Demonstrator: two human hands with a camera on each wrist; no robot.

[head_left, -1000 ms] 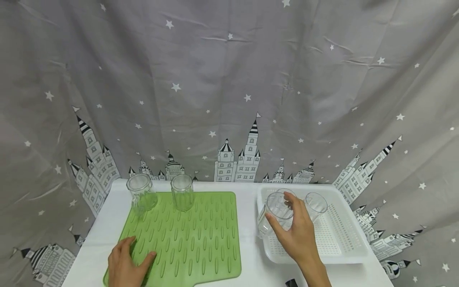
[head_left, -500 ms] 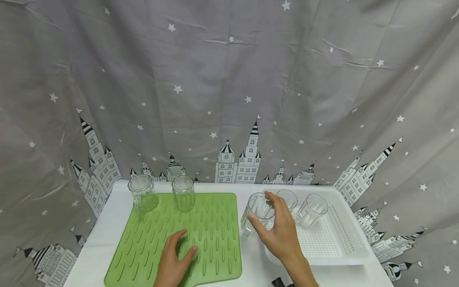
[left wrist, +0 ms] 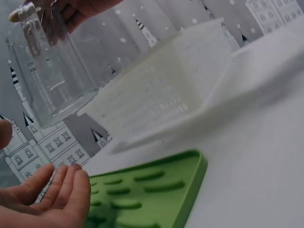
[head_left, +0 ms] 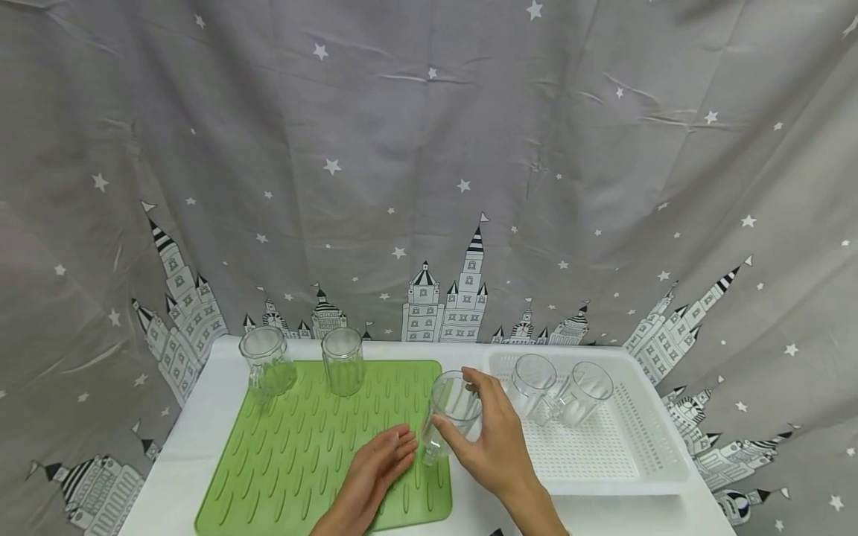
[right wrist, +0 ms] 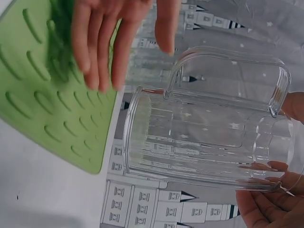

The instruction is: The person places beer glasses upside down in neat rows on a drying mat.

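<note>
A clear glass mug (head_left: 439,432) hangs tilted over the right edge of the green ridged mat (head_left: 288,454). My right hand (head_left: 496,450) grips it near the rim, thumb on one side and fingers on the other. In the right wrist view the mug's handle (right wrist: 232,57) and its base show plainly. My left hand (head_left: 375,476) is over the mat with its fingers extended, close beside the lower end of the mug. The left wrist view shows that hand's fingers (left wrist: 71,190) below the mug, apart from it and holding nothing.
Two glass mugs (head_left: 343,365) stand at the back of the mat, toward the left. A white perforated basket (head_left: 660,461) on the right holds two more mugs (head_left: 585,394). Behind the white table (head_left: 469,514) hangs a grey curtain (head_left: 429,149) printed with castles.
My right hand has lifted the mug out of the basket and carried it left to the mat's edge. My left hand has moved right across the mat toward it.
</note>
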